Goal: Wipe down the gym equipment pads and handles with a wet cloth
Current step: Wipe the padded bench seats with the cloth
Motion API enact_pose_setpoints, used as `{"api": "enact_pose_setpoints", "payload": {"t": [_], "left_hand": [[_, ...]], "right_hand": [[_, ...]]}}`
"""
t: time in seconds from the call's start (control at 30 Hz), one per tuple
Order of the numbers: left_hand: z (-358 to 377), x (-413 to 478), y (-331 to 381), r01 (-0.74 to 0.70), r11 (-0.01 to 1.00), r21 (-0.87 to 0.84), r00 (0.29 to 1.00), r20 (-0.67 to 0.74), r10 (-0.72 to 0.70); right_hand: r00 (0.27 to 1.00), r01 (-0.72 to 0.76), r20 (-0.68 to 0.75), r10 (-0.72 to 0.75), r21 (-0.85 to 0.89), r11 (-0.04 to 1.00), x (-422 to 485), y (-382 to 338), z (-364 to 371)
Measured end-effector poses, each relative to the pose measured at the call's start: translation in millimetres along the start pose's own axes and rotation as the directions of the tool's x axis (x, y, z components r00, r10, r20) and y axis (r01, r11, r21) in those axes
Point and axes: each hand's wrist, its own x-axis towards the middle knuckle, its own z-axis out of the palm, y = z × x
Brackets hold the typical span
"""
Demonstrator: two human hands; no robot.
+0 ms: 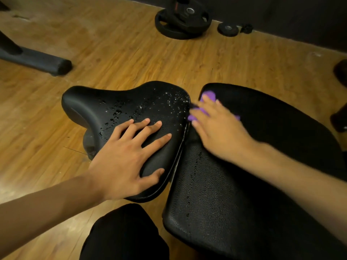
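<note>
A black saddle-shaped seat pad (116, 107) fills the centre, beaded with water drops on its far right part. My left hand (129, 158) lies flat on its near half, fingers spread and straight. To the right lies a larger black back pad (216, 203) with a line of drops down it. My right hand (217, 128) presses a purple cloth (207, 97) against the top of that pad, right at the gap between the two pads. The hand is blurred and covers most of the cloth.
The floor is wooden. Stacked black weight plates (183, 20) and a small plate (228, 29) lie near the dark back wall. A black machine foot (37, 61) reaches in from the left. My dark-clothed knee (124, 237) is at the bottom.
</note>
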Motion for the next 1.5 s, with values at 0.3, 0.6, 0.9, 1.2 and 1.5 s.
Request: {"api": "enact_pose_setpoints", "payload": {"t": [0.3,0.6,0.9,1.2,1.5], "left_hand": [[1.4,0.2,-3.2,0.0,1.0,-0.019,1.0,-0.029,-0.001],[2.3,-2.1,-6.1,-0.015,0.999,-0.039,0.999,-0.04,0.014],[3.7,-1.9,-6.0,-0.012,0.999,-0.049,0.999,-0.032,0.011],[3.4,-0.2,-6.5,-0.011,0.999,-0.051,0.999,-0.051,0.008],[2.9,-0.8,-6.4,-0.013,0.998,-0.057,0.999,-0.051,0.01]], "right_hand": [[0.99,-0.078,0.112,0.09,-0.103,0.992,82.3,44.1,-9.0],[0.991,0.027,0.129,-0.022,-0.038,0.999,-7.6,-14.0,-3.6],[0.999,-0.045,-0.008,0.045,0.007,0.999,28.4,-0.1,0.6],[0.995,-0.076,0.067,0.072,0.06,0.995,88.5,44.1,-4.1],[0.998,0.068,-0.021,-0.065,0.166,0.984,0.9,-1.6,-2.4]]}}
